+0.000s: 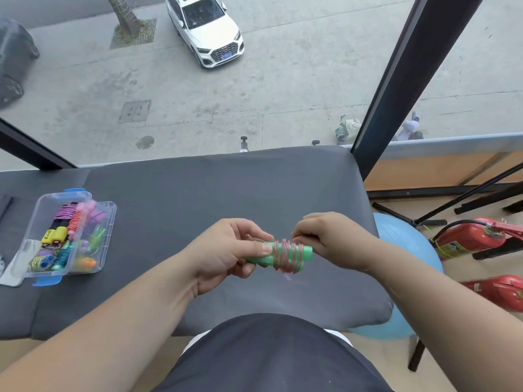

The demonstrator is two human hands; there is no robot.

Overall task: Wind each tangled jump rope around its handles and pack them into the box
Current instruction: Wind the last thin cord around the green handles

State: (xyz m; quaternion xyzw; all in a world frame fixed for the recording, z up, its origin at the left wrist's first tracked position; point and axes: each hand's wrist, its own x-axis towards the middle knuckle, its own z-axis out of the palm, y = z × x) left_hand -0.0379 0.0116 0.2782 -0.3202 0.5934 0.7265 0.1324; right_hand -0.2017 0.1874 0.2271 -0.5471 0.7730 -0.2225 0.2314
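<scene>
Head view: paired green handles (307, 251), above the grey worktop (198, 193), gripped at one end by the left hand (223, 254); right hand (328, 239) pinches the pink rope (285, 257) at the coils; advised: lay turns taut, tuck the tail, then pack into the clear box (109, 222) far left.

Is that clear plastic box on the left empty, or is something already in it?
Not empty: the clear box holds several coiled jump ropes, purple, orange, yellow and green, seen through its walls. How full it is, I cannot tell.
</scene>
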